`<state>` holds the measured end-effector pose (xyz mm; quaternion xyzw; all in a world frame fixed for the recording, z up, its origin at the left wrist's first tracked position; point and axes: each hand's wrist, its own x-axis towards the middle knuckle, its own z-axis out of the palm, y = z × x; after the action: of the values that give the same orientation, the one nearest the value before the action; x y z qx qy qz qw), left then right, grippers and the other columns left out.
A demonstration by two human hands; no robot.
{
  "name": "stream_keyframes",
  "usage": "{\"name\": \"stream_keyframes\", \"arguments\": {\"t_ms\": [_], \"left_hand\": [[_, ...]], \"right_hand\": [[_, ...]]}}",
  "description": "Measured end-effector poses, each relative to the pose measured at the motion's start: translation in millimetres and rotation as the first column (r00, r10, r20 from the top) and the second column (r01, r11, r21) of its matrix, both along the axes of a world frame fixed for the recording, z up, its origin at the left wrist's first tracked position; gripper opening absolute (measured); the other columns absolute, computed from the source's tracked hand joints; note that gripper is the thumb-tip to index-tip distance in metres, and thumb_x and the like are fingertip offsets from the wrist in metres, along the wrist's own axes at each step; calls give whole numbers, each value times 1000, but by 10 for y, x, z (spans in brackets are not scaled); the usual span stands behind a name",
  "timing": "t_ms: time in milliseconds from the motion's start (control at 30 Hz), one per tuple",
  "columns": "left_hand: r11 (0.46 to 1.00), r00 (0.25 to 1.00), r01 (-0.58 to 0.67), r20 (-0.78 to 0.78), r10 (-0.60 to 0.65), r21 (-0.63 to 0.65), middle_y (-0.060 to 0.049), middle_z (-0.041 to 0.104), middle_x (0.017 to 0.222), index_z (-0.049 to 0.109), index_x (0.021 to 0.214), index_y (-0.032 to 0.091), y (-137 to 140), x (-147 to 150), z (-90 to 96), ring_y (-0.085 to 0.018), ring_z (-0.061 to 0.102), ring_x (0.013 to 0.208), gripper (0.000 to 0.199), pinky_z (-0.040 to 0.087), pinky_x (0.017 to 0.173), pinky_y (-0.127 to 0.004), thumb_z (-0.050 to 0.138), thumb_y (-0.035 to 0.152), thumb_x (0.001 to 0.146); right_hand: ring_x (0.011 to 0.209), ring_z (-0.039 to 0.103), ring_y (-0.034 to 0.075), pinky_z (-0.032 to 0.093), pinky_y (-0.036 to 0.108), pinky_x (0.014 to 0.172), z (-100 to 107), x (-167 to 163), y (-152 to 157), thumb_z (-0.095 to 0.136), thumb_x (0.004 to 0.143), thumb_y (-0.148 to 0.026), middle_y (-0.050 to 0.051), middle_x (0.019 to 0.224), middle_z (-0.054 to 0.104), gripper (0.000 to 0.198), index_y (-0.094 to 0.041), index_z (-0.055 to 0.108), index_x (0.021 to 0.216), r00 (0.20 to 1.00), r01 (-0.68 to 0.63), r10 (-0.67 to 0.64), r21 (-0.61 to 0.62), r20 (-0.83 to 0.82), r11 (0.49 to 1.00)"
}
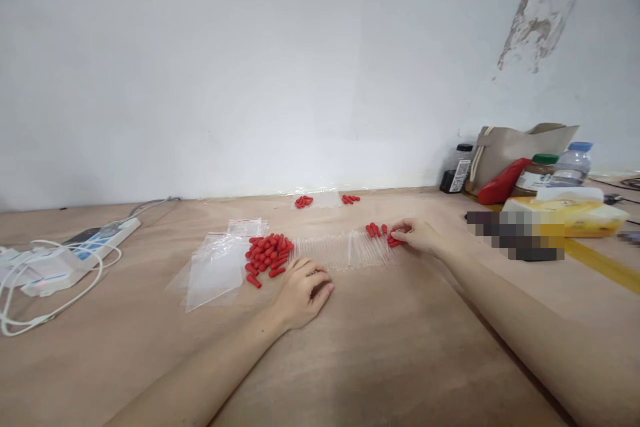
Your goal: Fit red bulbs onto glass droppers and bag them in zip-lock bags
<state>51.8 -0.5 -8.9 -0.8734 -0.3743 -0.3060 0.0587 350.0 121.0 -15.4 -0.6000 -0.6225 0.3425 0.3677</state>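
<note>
A row of thin clear glass dropper tubes [327, 250] lies side by side across the table. At its left end is a heap of red rubber bulbs [267, 252]. My left hand [303, 290] rests on the table at the near edge of the tubes, beside the heap, fingers loosely bent and thumb apart, with nothing visible in it. At the right end of the row, several tubes carry red bulbs [373, 229]. My right hand [416, 235] pinches a red rubber bulb [394, 240] there; its fingers partly cover it.
Clear plastic bags [217, 270] lie left of the heap. Bagged droppers [323, 199] sit by the wall. A power strip [83, 260] with white cables is at left. At right stand a dark bottle [456, 170], a beige bag [520, 147], a jar [537, 177] and a tissue pack [570, 213].
</note>
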Motion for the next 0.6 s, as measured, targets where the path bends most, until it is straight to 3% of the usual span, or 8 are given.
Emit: {"name": "stream_keyframes", "arguments": {"t_ms": [200, 333, 467, 600], "left_hand": [[978, 978, -208, 11, 207, 27, -4, 59, 79, 60, 76, 20, 61, 72, 86, -20, 50, 78, 10, 37, 71, -35, 53, 26, 78], [910, 909, -414, -70, 411, -30, -5, 60, 80, 60, 72, 19, 327, 348, 195, -24, 50, 84, 15, 34, 75, -39, 52, 31, 77], [866, 868, -494, -112, 485, -79, -12, 61, 80, 62, 68, 16, 639, 655, 211, -29, 51, 86, 23, 34, 73, -43, 52, 36, 75], [822, 834, -547, -177, 522, -156, -15, 64, 80, 64, 66, 15, 784, 793, 170, -32, 53, 87, 20, 35, 72, -42, 55, 32, 70]], "right_hand": [[66, 61, 15, 47, 25, 63, -12, 86, -30, 72, 57, -18, 5, 76, 66, 33, -13, 60, 87, 992, 129, -129, 31, -4, 991], [63, 62, 15, 48, 24, 57, 0, 119, -28, 70, 59, -17, 5, 73, 66, 26, -13, 59, 83, 989, 112, -113, -14, -99, 994], [60, 62, 15, 48, 24, 53, -12, 126, -30, 69, 61, -19, 5, 68, 66, 17, -15, 59, 75, 971, 106, -111, -36, -211, 994], [65, 61, 15, 49, 25, 62, -20, 96, -52, 69, 62, -29, 4, 69, 66, 17, -16, 59, 69, 949, 115, -96, 46, -301, 992]]}}
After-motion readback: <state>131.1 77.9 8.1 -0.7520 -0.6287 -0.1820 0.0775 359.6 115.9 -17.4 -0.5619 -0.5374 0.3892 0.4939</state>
